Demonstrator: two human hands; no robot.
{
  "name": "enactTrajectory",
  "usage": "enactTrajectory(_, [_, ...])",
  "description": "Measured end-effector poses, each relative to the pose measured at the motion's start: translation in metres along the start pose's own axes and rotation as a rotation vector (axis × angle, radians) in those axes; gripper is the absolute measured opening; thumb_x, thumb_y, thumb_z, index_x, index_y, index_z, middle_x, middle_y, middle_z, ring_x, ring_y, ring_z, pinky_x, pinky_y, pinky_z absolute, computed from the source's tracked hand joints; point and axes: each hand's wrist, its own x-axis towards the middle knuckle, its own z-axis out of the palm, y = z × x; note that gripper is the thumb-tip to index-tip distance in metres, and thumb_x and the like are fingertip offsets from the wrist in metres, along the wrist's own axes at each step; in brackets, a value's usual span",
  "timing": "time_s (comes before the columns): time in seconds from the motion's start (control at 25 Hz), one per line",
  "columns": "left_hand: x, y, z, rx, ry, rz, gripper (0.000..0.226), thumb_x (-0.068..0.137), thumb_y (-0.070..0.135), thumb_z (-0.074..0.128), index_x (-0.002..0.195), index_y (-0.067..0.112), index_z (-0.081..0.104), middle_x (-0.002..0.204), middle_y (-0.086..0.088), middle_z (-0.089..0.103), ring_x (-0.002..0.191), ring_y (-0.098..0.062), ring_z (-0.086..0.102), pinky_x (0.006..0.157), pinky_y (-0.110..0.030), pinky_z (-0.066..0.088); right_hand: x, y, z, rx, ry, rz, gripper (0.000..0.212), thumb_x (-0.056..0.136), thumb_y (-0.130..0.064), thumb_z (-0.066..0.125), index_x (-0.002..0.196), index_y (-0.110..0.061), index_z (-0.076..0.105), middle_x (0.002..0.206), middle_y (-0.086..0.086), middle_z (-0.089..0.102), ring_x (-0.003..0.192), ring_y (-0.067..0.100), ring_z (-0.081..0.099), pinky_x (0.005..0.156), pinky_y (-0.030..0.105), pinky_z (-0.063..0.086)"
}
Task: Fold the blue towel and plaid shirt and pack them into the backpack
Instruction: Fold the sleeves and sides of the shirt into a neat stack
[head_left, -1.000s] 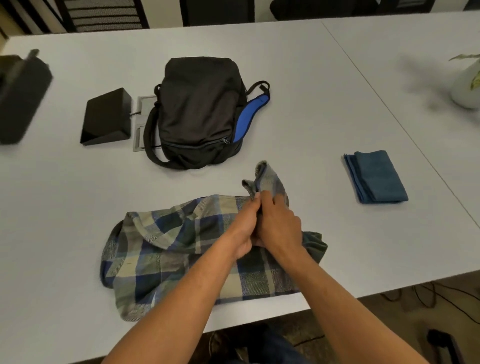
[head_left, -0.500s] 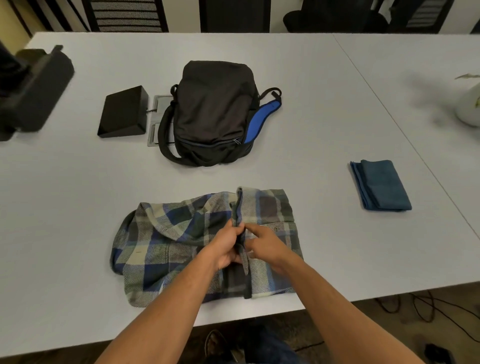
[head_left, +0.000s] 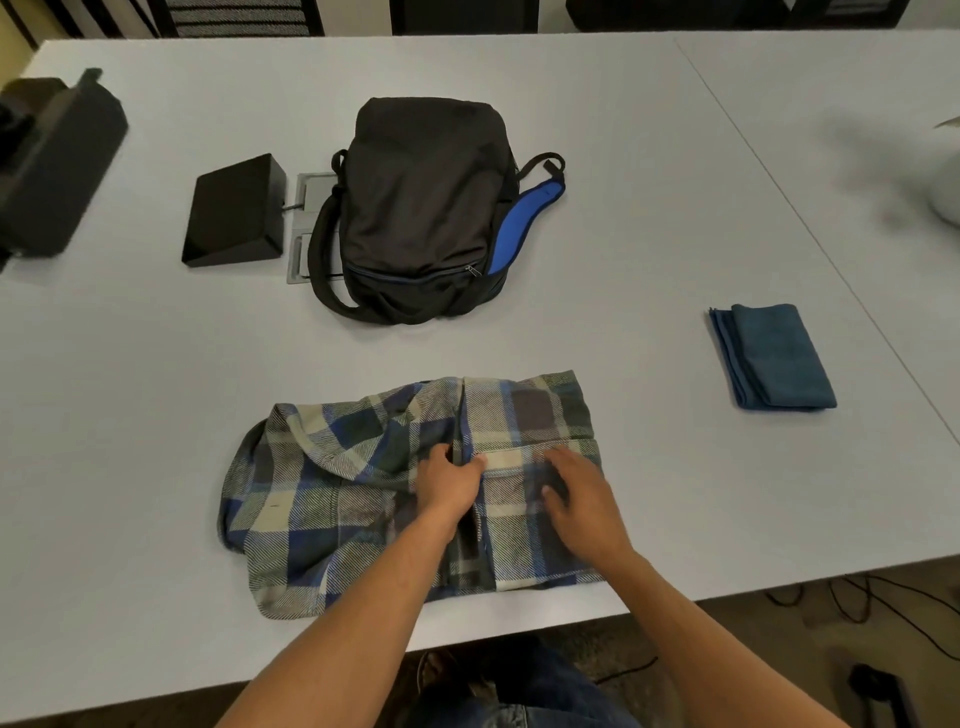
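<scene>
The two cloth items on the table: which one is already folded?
The blue towel, lying alone in a neat stack at the right. The plaid shirt lies spread out under both hands.

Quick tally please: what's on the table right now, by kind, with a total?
Backpack: 1
Plaid shirt: 1
Folded blue towel: 1
Black boxes: 2, one beside the backpack, one at the left edge
White object at the right edge, blurred: 1
Total: 6

bare counter lies open between plaid shirt, backpack and blue towel; black box flanks the backpack's left.
</scene>
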Motion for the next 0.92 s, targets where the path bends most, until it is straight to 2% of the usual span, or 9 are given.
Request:
enactTrajectory(0.04, [-0.004, -0.001, 0.003, 0.010, 0.027, -0.005, 0.060, 0.085, 0.048, 0.067, 0.135, 0.021, 0.047, 0.132, -0.008, 0.047, 0.118, -0.030, 0.050, 0.101, -0.046, 0.046, 0.000, 0.014, 0.003, -0.106, -0.004, 0.007, 0.054, 0.100, -0.037, 0.051, 0.150, -0.023, 0.037, 0.156, -0.001, 0.035, 0.143, 0.021, 0.034, 0.114, 0.032, 0.025])
enactTrajectory(0.12, [-0.008, -0.002, 0.009, 0.022, 0.077, -0.025, 0.067, 0.086, 0.053, 0.065, 0.140, 0.020, 0.043, 0.138, -0.009, 0.037, 0.128, -0.032, 0.041, 0.106, -0.043, 0.041, -0.001, 0.037, 0.011, -0.251, -0.101, 0.038, 0.070, 0.097, -0.062, 0.030, 0.156, -0.031, 0.010, 0.163, -0.009, -0.002, 0.151, 0.016, 0.000, 0.119, 0.044, 0.002])
enactTrajectory(0.16, [-0.009, -0.002, 0.011, 0.013, 0.101, -0.037, 0.069, 0.086, 0.054, 0.064, 0.141, 0.019, 0.042, 0.138, -0.010, 0.035, 0.129, -0.032, 0.040, 0.104, -0.042, 0.040, -0.002, 0.045, 0.015, -0.286, -0.142, 0.037, 0.075, 0.093, -0.070, 0.020, 0.156, -0.034, -0.001, 0.160, -0.012, -0.017, 0.150, 0.013, -0.013, 0.118, 0.044, -0.005])
enactTrajectory(0.24, [-0.008, -0.002, 0.015, -0.030, 0.109, -0.046, 0.070, 0.087, 0.055, 0.063, 0.141, 0.016, 0.043, 0.138, -0.011, 0.033, 0.127, -0.032, 0.042, 0.101, -0.040, 0.042, -0.004, 0.052, 0.023, -0.276, -0.157, 0.010, 0.082, 0.086, -0.078, 0.008, 0.155, -0.036, -0.008, 0.156, -0.013, -0.028, 0.147, 0.012, -0.024, 0.117, 0.043, -0.006])
enactTrajectory(0.36, [-0.006, 0.000, 0.022, -0.022, 0.093, -0.034, 0.071, 0.088, 0.059, 0.058, 0.140, 0.013, 0.042, 0.139, -0.011, 0.036, 0.122, -0.032, 0.048, 0.096, -0.042, 0.047, -0.004, 0.053, 0.032, -0.252, -0.157, 0.014, 0.085, 0.084, -0.080, 0.004, 0.155, -0.034, -0.010, 0.156, -0.010, -0.033, 0.145, 0.013, -0.030, 0.119, 0.041, -0.004])
enactTrajectory(0.48, [-0.009, -0.001, 0.027, 0.133, 0.148, 0.032, 0.061, 0.093, 0.059, 0.047, 0.134, 0.014, 0.042, 0.134, -0.010, 0.044, 0.112, -0.033, 0.054, 0.085, -0.047, 0.052, -0.003, 0.058, 0.035, -0.265, -0.164, 0.015, 0.081, 0.087, -0.076, 0.006, 0.153, -0.035, -0.015, 0.154, -0.012, -0.037, 0.143, 0.011, -0.034, 0.119, 0.041, -0.006])
enactTrajectory(0.64, [-0.014, -0.007, 0.029, 0.261, 0.199, 0.157, 0.049, 0.099, 0.055, 0.037, 0.124, 0.014, 0.040, 0.125, -0.010, 0.048, 0.102, -0.034, 0.059, 0.071, -0.040, 0.047, -0.004, 0.063, 0.034, -0.295, -0.177, -0.025, 0.078, 0.089, -0.075, 0.007, 0.152, -0.036, -0.017, 0.156, -0.010, -0.035, 0.143, 0.011, -0.034, 0.118, 0.039, -0.010])
enactTrajectory(0.76, [-0.009, -0.007, 0.029, 0.094, 0.164, 0.197, 0.034, 0.098, 0.048, 0.044, 0.110, 0.015, 0.041, 0.105, -0.004, 0.055, 0.093, -0.028, 0.060, 0.068, -0.039, 0.050, -0.004, 0.068, 0.032, -0.273, -0.170, -0.041, 0.076, 0.092, -0.072, 0.012, 0.154, -0.035, -0.013, 0.160, -0.009, -0.028, 0.146, 0.010, -0.029, 0.120, 0.040, -0.007])
enactTrajectory(0.92, [-0.009, -0.005, 0.022, -0.143, 0.063, 0.198, 0.032, 0.098, 0.034, 0.054, 0.122, 0.014, 0.044, 0.103, -0.002, 0.060, 0.090, -0.016, 0.061, 0.063, -0.021, 0.048, -0.004, 0.072, 0.025, -0.186, -0.123, -0.048, 0.073, 0.093, -0.072, 0.014, 0.153, -0.038, -0.010, 0.161, -0.012, -0.019, 0.147, 0.003, -0.021, 0.122, 0.036, -0.002])
